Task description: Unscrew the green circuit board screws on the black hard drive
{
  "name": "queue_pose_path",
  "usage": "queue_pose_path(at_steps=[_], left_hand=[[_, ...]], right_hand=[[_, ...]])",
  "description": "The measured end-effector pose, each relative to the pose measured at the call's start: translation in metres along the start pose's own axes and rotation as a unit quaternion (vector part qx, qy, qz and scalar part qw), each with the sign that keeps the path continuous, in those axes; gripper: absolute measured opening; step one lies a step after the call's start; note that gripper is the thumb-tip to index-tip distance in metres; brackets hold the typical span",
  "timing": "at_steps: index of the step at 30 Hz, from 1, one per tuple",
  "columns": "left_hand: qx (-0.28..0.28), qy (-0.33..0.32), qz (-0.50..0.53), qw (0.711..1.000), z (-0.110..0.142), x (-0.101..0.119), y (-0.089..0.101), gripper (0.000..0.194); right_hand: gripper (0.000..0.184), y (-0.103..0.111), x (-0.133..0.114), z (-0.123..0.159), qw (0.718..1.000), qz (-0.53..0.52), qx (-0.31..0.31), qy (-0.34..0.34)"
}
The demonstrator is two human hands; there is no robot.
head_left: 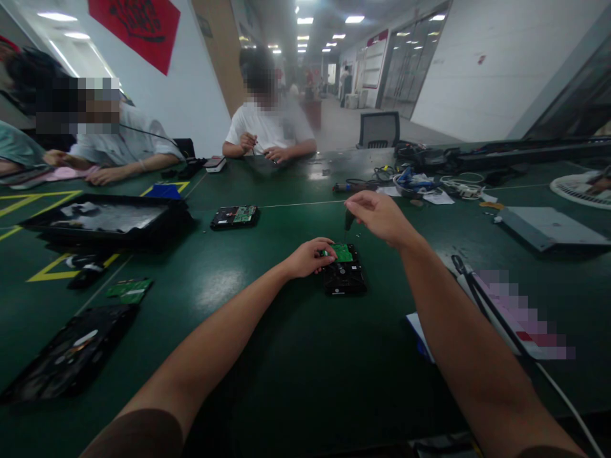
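Observation:
A black hard drive (344,277) lies on the green table with a green circuit board (344,252) on its far half. My left hand (312,257) rests at the drive's left side, fingers bent over the edge of the board and pressed against it. Above the drive, my right hand (379,216) pinches the top of a dark-handled screwdriver (349,221). The screwdriver stands nearly upright, its thin shaft pointing down to the far edge of the board. Whether the tip sits in a screw is too small to tell.
Another hard drive (235,217) lies farther left. A black tray (109,219), a loose circuit board (128,290) and an opened black casing (71,350) are on the left. Cables (415,181) and a grey metal box (554,228) lie right. People sit across the table.

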State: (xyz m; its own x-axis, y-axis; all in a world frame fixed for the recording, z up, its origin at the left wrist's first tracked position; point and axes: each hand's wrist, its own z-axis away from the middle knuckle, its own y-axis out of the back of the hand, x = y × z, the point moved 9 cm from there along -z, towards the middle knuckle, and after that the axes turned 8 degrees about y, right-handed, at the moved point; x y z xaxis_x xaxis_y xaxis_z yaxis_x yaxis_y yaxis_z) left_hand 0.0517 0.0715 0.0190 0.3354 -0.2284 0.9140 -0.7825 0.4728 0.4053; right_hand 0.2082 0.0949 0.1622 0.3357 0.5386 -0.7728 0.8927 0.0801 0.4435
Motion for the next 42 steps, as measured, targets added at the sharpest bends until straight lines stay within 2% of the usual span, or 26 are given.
queue_pose_path(at_steps=[5,10,13,16,20,28,33,37,42], left_hand=[[-0.003,-0.004,-0.001,1.0,0.0,0.0,0.0,0.02],[-0.003,-0.003,0.001,1.0,0.0,0.001,0.0,0.022],[-0.003,0.002,0.0,1.0,0.0,0.001,-0.001,0.023],[-0.002,0.003,0.003,1.0,0.0,-0.001,-0.001,0.024],[-0.002,0.0,0.003,1.0,-0.001,-0.002,-0.001,0.024],[0.003,0.002,-0.004,1.0,0.0,0.0,0.0,0.022],[0.0,-0.001,-0.003,1.0,0.0,0.001,0.0,0.02],[-0.003,0.0,-0.004,1.0,-0.001,-0.002,-0.001,0.02],[0.003,0.003,0.003,1.0,0.0,-0.003,0.0,0.022]], right_hand=[[0.014,0.003,0.0,0.001,1.0,0.015,0.006,-0.018],[0.023,-0.008,0.001,0.0,0.999,-0.028,-0.037,-0.006],[0.026,-0.009,0.0,0.0,0.999,-0.019,-0.043,0.004],[0.026,-0.003,-0.003,-0.001,0.999,0.04,-0.023,0.023],[0.021,0.005,0.002,0.0,0.997,0.076,0.011,-0.009],[0.023,-0.011,0.002,0.0,0.999,-0.027,-0.039,0.001],[0.019,-0.002,0.003,-0.001,0.999,0.047,-0.015,0.014],[0.018,0.004,0.002,0.0,0.996,0.086,0.005,-0.008],[0.02,-0.007,0.003,0.001,0.999,0.008,-0.023,-0.022]])
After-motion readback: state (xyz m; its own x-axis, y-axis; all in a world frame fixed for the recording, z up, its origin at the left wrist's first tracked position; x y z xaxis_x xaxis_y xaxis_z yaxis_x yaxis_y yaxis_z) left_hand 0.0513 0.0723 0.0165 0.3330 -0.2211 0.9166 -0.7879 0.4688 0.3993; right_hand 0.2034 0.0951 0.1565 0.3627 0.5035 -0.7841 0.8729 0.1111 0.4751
